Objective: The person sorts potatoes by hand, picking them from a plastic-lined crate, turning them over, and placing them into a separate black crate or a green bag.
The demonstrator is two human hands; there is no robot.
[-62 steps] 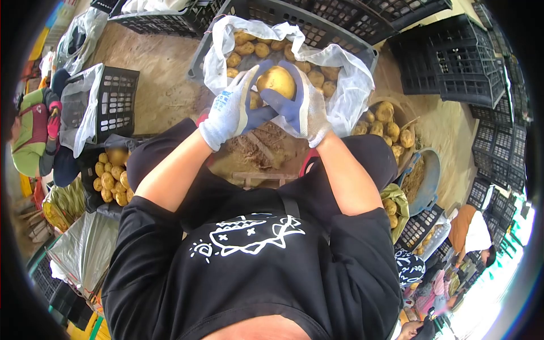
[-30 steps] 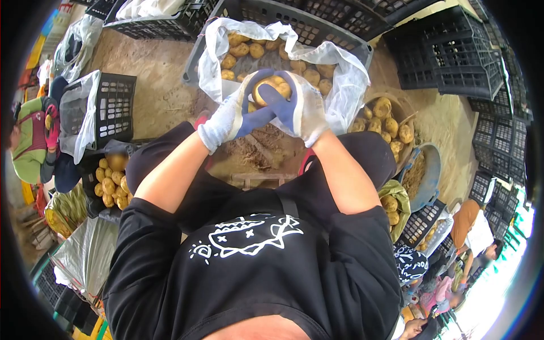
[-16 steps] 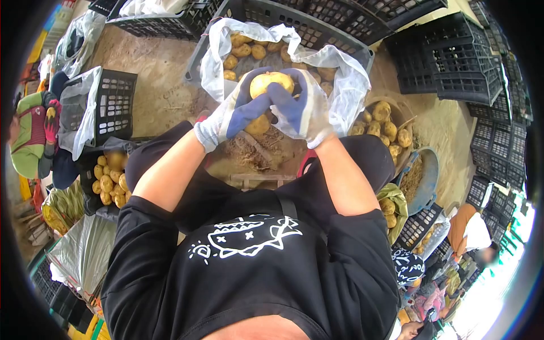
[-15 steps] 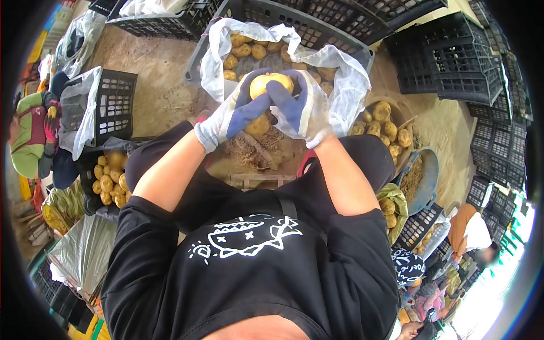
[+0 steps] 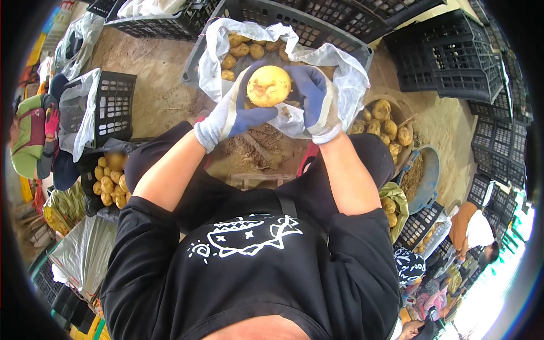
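Observation:
My left hand (image 5: pixel 241 110), in a white and blue work glove, cups a large yellow potato (image 5: pixel 269 86) from the left side, thumb below it. Brown marks show on the potato's upward face. Close to the potato's right edge is my right hand (image 5: pixel 317 97), gloved the same way, fingers apart and slightly curved; whether its fingertips touch the potato is hard to see. Both hands are over the near side of a dark plastic crate (image 5: pixel 195 54) lined with a translucent white bag (image 5: pixel 351 85). Several potatoes (image 5: pixel 240 50) lie inside it.
To the right stand a tub of potatoes (image 5: pixel 382 110) and a blue basin (image 5: pixel 429 181) of brown loose material. A bag of potatoes (image 5: pixel 110 184) sits at my left. Black crates (image 5: pixel 442 56) are stacked at upper right. Other people (image 5: pixel 28 136) work at both sides.
The potato has turned, and a marked face now shows. My right hand has moved right, its thumb off the potato's front. The lower potato seen between my wrists earlier no longer shows.

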